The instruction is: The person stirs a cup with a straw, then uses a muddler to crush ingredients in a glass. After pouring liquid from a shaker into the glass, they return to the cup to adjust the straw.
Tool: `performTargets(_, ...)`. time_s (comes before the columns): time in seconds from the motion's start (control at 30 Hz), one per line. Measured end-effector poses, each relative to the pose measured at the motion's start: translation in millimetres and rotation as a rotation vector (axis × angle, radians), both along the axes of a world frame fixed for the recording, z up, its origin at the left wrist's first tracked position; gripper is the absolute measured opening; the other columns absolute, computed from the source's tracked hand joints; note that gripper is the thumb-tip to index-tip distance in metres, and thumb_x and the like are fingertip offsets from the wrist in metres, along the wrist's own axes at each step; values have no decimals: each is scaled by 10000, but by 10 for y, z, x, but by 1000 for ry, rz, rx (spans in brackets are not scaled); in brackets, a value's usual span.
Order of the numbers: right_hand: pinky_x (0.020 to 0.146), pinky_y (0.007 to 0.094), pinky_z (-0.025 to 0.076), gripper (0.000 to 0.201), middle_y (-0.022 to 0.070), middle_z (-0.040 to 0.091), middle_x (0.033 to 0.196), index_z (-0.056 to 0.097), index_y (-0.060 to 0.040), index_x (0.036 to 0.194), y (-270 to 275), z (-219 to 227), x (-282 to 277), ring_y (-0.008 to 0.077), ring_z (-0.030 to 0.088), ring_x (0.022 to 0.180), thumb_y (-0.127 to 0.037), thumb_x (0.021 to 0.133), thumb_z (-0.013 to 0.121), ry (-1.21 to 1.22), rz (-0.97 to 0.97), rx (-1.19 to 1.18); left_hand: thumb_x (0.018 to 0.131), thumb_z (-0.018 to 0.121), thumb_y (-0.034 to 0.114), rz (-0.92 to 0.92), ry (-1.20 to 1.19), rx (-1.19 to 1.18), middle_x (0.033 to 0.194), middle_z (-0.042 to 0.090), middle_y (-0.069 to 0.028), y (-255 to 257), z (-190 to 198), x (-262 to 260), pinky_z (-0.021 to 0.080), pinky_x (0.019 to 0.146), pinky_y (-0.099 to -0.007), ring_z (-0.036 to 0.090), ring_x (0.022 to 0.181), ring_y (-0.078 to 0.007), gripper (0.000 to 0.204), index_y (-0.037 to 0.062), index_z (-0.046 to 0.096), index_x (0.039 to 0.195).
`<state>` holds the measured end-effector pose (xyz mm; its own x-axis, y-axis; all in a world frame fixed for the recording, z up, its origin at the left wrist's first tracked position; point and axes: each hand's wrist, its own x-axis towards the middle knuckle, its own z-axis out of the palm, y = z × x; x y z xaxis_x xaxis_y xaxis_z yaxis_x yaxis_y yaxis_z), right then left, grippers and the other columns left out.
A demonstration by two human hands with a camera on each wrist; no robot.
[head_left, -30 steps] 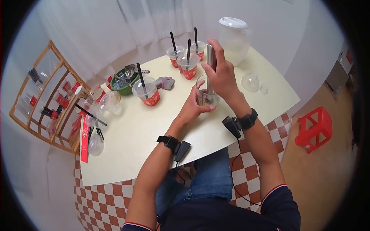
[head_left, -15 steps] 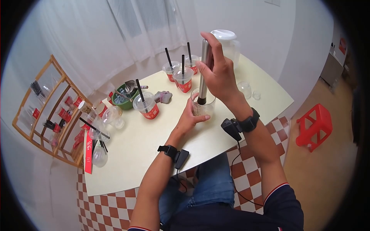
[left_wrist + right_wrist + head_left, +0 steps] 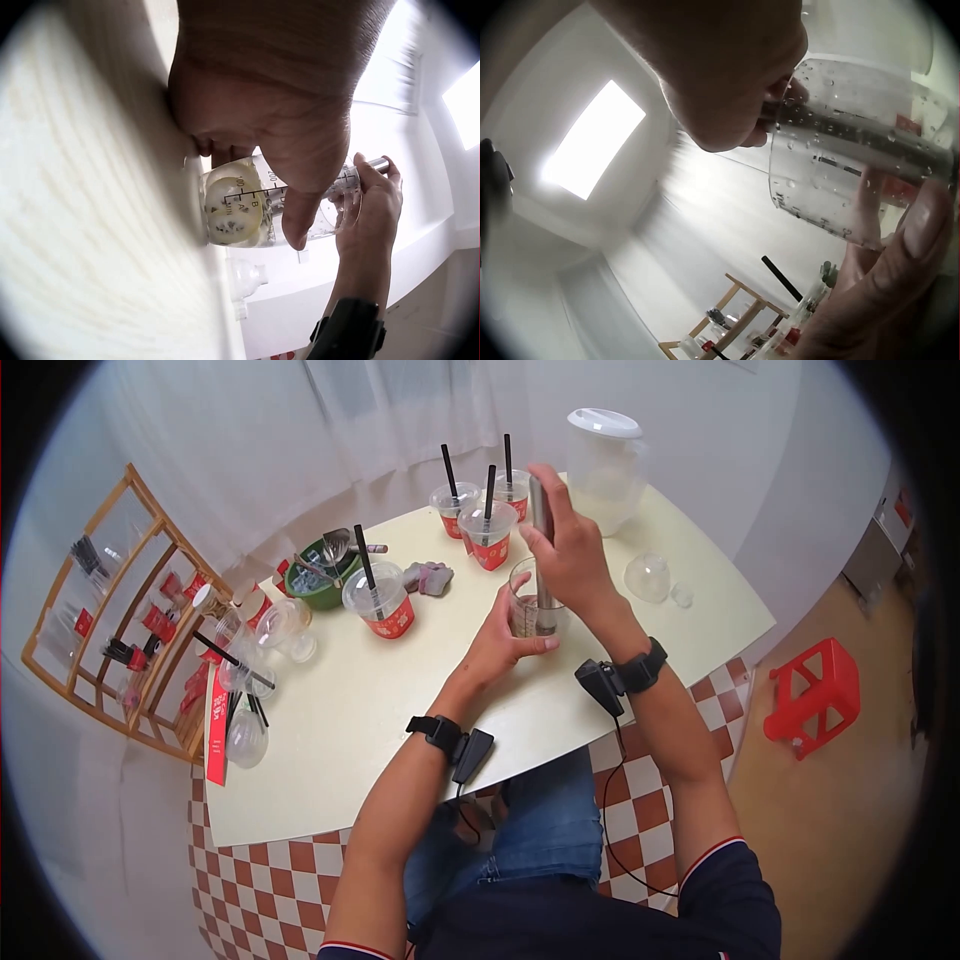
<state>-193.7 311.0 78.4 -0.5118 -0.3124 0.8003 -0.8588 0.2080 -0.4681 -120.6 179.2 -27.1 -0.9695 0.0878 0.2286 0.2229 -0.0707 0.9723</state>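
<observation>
My left hand [image 3: 492, 638] is wrapped round a clear measuring glass [image 3: 524, 618] standing on the table. In the left wrist view, its thumb lies along the printed scale, and lemon slices [image 3: 235, 216] with dark seeds sit at the bottom. My right hand [image 3: 578, 560] grips a steel muddler [image 3: 541, 510] from above, the thumb against its side and a finger over its top. The muddler runs down into the glass, its lower end among the slices. Droplets cling to the glass wall [image 3: 817, 165] in the right wrist view.
Beyond the glass stand red-labelled cups [image 3: 488, 535] with black straws, and another cup [image 3: 380, 605] to the left. A lidded pitcher [image 3: 605, 475] is at the back right, near clear domed lids [image 3: 648, 577]. A green bowl [image 3: 318, 595] of utensils, a cloth [image 3: 428, 578] and a wooden rack [image 3: 150, 650] are leftward.
Half a second ago the muddler was raised, its dark end near the glass rim; now my right hand has pushed it back down inside. My left hand keeps its grip on the glass.
</observation>
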Motion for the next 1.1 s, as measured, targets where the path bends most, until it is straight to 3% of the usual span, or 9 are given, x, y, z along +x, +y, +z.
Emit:
performTargets(0.03,742,411,531,704,195,654,885,375,-173,1532,1,15,6,358,670,750,-24,912,674,-26,-4,-19,721,931,210,0,2,-6,1459,511,-233,-4,2,-3,407,1149,-411,540,1332,-310,1164,38,207,1616)
performTargets(0.33,733,417,527,714,192,640,883,372,-173,1525,28,61,93,353,661,740,-18,898,676,-62,4,-15,719,941,239,5,-19,-28,1457,523,-232,-7,12,8,404,1154,-410,541,1332,-312,1171,42,213,1615)
performTargets(0.43,794,515,550,729,269,690,1083,348,-169,1520,67,66,121,467,702,943,19,884,652,-30,16,-16,718,942,244,6,-7,-49,1465,515,-234,-18,-5,-18,404,1156,-414,538,1335,-311,1172,42,213,1614)
performTargets(0.53,788,501,549,727,261,686,1065,348,-157,1518,107,97,171,460,705,939,25,883,653,-83,25,11,718,942,253,9,-12,-63,1473,509,-236,-26,0,-15,406,1157,-421,532,1343,-313,1182,44,203,1616)
performTargets(0.63,755,460,539,728,226,670,961,351,-138,1522,123,201,217,405,704,852,28,886,664,-4,42,-89,713,946,267,1,-33,-53,1476,499,-249,-13,52,15,406,1154,-422,530,1347,-321,1209,46,182,1624)
performTargets(0.73,660,339,505,706,116,605,836,384,-140,1512,141,408,275,210,599,674,18,897,693,76,30,-172,709,946,280,32,-32,-75,1468,494,-249,-1,70,47,405,1153,-414,529,1346,-319,1214,45,186,1626)
performTargets(0.93,606,319,459,679,84,518,767,398,-135,1500,92,517,335,174,503,615,-2,906,700,41,53,-134,706,944,315,83,73,-109,1334,550,-191,3,-24,-2,433,1095,-375,560,1255,-285,1218,34,198,1627)
performTargets(1.03,720,484,529,739,221,658,889,349,-152,1515,-6,361,284,419,685,794,8,881,693,-11,50,-39,700,945,307,87,40,-161,1223,559,-142,-22,-11,0,459,1007,-353,566,1115,-243,1224,22,199,1627)
performTargets(1.1,740,520,533,744,248,673,950,344,-153,1509,-102,120,145,464,685,854,5,873,695,21,52,-11,696,945,298,78,23,-174,1165,555,-116,-37,-6,-6,466,956,-343,557,1038,-220,1223,15,203,1625)
